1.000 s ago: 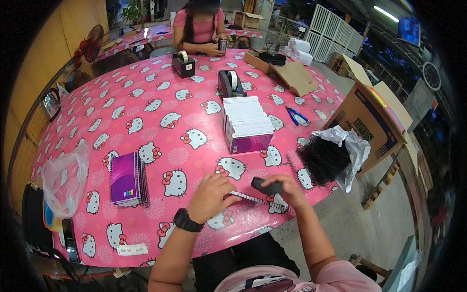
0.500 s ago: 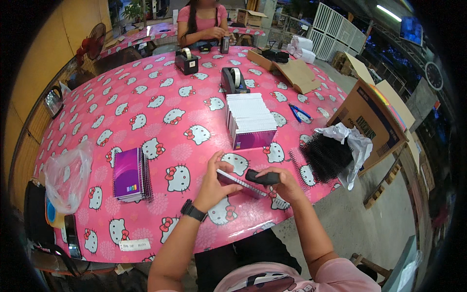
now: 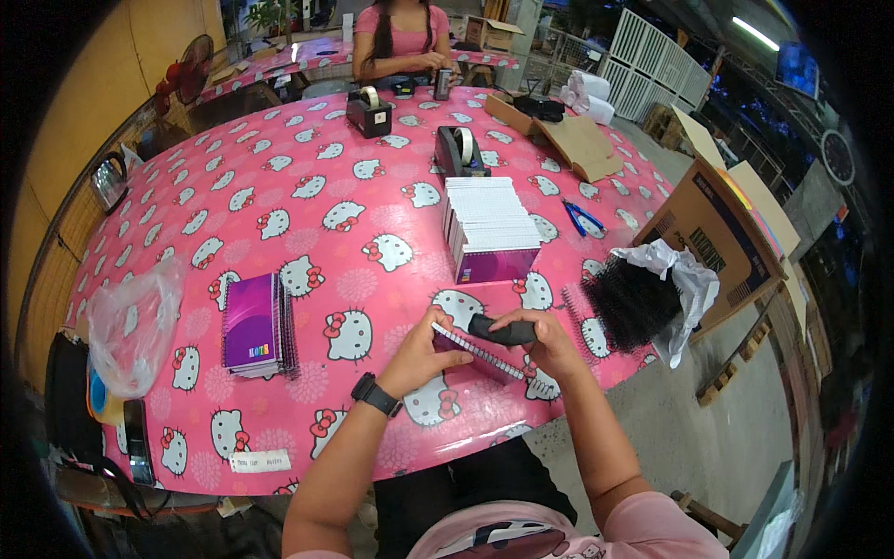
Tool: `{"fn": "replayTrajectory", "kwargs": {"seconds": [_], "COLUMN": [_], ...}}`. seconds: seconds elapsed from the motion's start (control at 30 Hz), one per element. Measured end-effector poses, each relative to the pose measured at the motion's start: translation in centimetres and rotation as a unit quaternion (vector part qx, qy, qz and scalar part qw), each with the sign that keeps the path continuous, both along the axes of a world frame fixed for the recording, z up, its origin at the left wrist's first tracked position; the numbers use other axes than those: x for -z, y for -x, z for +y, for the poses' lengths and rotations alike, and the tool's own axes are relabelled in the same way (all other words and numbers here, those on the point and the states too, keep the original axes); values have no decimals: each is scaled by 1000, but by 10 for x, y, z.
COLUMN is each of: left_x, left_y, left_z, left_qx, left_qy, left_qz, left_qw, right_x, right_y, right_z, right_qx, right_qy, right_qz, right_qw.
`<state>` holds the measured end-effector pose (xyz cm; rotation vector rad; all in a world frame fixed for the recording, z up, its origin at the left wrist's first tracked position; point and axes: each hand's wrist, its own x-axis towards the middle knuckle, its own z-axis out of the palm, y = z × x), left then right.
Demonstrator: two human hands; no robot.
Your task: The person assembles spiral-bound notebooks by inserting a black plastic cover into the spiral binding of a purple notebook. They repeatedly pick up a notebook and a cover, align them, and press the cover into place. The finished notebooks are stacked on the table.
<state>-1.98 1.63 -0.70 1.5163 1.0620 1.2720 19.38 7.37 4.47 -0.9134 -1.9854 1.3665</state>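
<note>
My left hand [image 3: 416, 361] grips a small purple-covered notebook [image 3: 482, 360], tilted on edge above the near part of the table. A dark spiral coil shows at the right end of its white punched edge. My right hand [image 3: 551, 347] is closed around a dark, oblong handheld tool [image 3: 503, 330], close against that edge; whether the two touch I cannot tell. Beyond my hands stands a packed row of notebook blocks [image 3: 489, 224], pale edges up and a purple cover in front. Off to the left lies a pile of purple spiral notebooks [image 3: 251, 321].
Black plastic coils [image 3: 619, 303] lie in white paper at the right, beside a cardboard box [image 3: 703, 233]. Blue-handled pliers [image 3: 584, 219] and two tape dispensers [image 3: 463, 154] sit farther back. A plastic bag [image 3: 135, 326] is at the left. Another person [image 3: 402, 47] sits across the pink table.
The view has shifted slightly, so the table things appear a little moved. Both hands keep their hold, and the notebook's coil end now shows more clearly past my right fingers.
</note>
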Motion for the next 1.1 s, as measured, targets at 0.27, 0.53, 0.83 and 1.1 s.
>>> {"fn": "replayTrajectory", "kwargs": {"seconds": [0.27,0.53,0.83,1.1], "left_x": [6,-11,-8,-12], "left_y": [2,-4,-13,-14], "left_z": [7,-5,-8,-11], "left_qx": [9,-10,34,19], "left_qy": [-45,5,46,49], "left_qz": [5,24,-129,-187], "left_qw": [999,1000,990,981], "right_x": [10,-12,-19,-9], "right_y": [2,2,34,39], "right_z": [2,-7,-37,-48], "right_qx": [-25,108,88,131], "right_qy": [94,-356,-129,-64], "right_qz": [98,-118,-23,46], "right_qw": [990,921,987,988]}}
